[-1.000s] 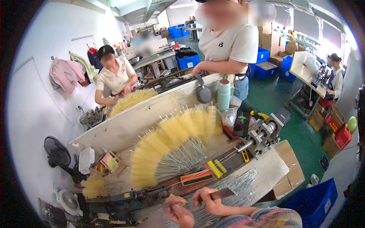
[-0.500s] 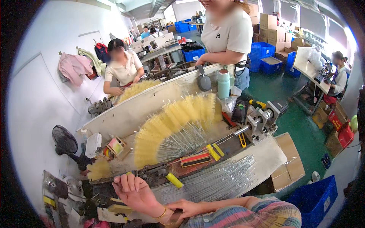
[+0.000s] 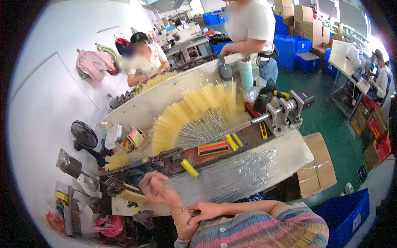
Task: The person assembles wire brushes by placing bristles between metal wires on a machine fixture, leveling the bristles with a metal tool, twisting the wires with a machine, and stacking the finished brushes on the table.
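Note:
My left hand (image 3: 159,189) is raised over the near left edge of the workbench. Its fingers are loosely bent and slightly blurred, with nothing visible in them, and a thin gold bracelet (image 3: 178,211) circles its wrist. My right hand (image 3: 204,210) reaches across my body, its fingers closed on my left forearm just below the bracelet; a small dark patch under them is unclear. Beyond lie many thin metal wires (image 3: 223,173), a yellow cylinder (image 3: 189,168) and a bench machine (image 3: 169,159). Yellow-bristled brushes with wire stems (image 3: 194,111) fan out behind.
A metal spindle unit (image 3: 283,113) stands at the bench's right end, near a yellow cutter (image 3: 263,130). A green bottle (image 3: 245,74) is by the partition. Black fan (image 3: 84,134) at left; cardboard box (image 3: 316,165) and blue crate (image 3: 345,217) at right. Co-workers occupy the far side.
The view has shifted, so the bench sits differently in the picture. My left hand has turned and its fingers have moved; my right hand stays at my left forearm.

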The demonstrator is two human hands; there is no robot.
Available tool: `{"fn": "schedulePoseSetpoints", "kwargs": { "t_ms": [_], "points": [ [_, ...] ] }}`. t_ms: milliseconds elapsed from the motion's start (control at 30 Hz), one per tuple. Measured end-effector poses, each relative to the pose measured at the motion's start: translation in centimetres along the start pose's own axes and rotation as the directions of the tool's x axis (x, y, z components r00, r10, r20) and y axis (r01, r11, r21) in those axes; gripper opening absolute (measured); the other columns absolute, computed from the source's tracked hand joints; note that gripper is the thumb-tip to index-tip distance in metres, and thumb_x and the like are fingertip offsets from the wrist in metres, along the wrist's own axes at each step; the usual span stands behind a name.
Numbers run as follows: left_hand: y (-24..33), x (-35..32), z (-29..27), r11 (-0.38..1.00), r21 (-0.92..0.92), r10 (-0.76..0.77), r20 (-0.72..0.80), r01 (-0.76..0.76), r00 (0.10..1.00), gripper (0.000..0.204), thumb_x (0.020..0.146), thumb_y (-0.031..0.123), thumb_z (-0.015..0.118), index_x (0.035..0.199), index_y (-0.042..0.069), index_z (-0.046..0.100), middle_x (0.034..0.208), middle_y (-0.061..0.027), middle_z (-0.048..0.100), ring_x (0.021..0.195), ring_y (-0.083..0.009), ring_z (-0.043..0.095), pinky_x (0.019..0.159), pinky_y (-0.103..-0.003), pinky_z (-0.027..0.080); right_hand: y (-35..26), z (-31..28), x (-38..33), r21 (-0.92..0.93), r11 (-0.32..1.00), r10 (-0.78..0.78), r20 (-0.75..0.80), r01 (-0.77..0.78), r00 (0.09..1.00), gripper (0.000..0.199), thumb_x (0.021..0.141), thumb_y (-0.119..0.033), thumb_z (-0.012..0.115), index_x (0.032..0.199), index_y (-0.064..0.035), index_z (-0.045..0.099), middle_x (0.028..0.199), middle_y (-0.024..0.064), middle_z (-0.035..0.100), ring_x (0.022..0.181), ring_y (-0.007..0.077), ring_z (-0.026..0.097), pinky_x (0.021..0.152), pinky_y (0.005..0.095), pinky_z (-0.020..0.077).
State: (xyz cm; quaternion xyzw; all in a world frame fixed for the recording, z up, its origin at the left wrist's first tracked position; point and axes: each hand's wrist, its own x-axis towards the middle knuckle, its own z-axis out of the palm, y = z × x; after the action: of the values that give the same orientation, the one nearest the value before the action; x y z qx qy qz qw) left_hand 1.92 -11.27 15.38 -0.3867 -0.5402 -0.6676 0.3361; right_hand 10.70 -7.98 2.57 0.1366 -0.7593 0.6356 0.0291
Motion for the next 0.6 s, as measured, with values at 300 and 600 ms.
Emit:
{"fn": "schedulePoseSetpoints", "kwargs": {
  "t_ms": [300, 600],
  "points": [
    [-7.4, -16.1, -8.6, 0.834, 0.486, -0.368, 0.843, -0.262, 0.393, 0.060, 0.078, 0.041, 0.061, 0.127, 0.010, 0.044, 0.132, -0.0142, 0.038, 0.125, -0.0334, 0.030, 0.101, -0.053, 0.021, 3.6, -5.2, -10.4, -0.777, 0.517, -0.365, -0.580, -0.360, 0.728, 0.039, 0.067, -0.009, 0.062, 0.105, -0.0080, 0.056, 0.102, 0.0079, 0.061, 0.096, 0.0261, 0.055, 0.083, 0.0416, 0.0408],
    [-9.2, -17.5, -6.7, 0.788, 0.580, -0.531, 0.810, -0.207, 0.249, 0.067, 0.081, 0.053, 0.050, 0.135, 0.017, 0.034, 0.138, -0.0119, 0.032, 0.131, -0.0330, 0.022, 0.103, -0.057, 0.012, 6.1, -8.9, -9.4, -0.780, 0.409, 0.016, -0.513, -0.474, 0.858, 0.033, 0.078, -0.012, 0.053, 0.111, -0.0071, 0.053, 0.121, 0.0089, 0.051, 0.112, 0.0277, 0.046, 0.093, 0.0434, 0.0334]
  ]
}}
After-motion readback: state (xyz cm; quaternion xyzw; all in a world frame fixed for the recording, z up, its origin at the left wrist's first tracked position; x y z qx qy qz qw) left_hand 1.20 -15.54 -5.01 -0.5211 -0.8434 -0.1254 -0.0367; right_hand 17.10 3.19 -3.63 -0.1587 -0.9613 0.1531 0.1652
